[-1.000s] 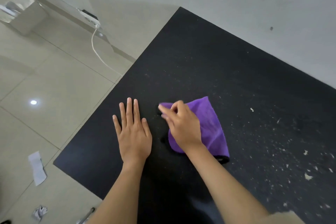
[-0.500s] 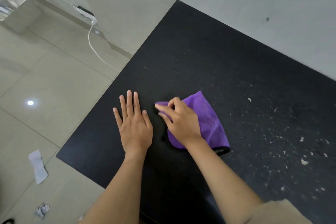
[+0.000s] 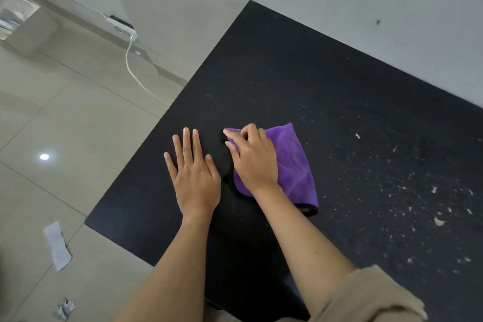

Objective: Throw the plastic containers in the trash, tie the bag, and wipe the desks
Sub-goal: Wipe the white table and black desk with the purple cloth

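Observation:
A black desk (image 3: pixel 300 86) fills the middle and right of the view. A folded purple cloth (image 3: pixel 295 165) lies on it near the left edge. My right hand (image 3: pixel 252 159) rests on the cloth's left half, fingers curled, pinching its far left corner between thumb and fingertips. My left hand (image 3: pixel 193 172) lies flat on the bare desk just left of the cloth, fingers straight and together. White crumbs and dust (image 3: pixel 418 204) are scattered over the right part of the desk.
A tiled floor (image 3: pixel 65 125) lies to the left. On it are a strip of paper (image 3: pixel 57 246) and a crumpled scrap (image 3: pixel 64 308). A power strip (image 3: pixel 122 26) with a white cable sits by the wall. The desk's back edge runs along the wall.
Both hands and the cloth have barely shifted on the desk. The view has moved slightly, and my right fingers have curled a little tighter on the cloth's corner.

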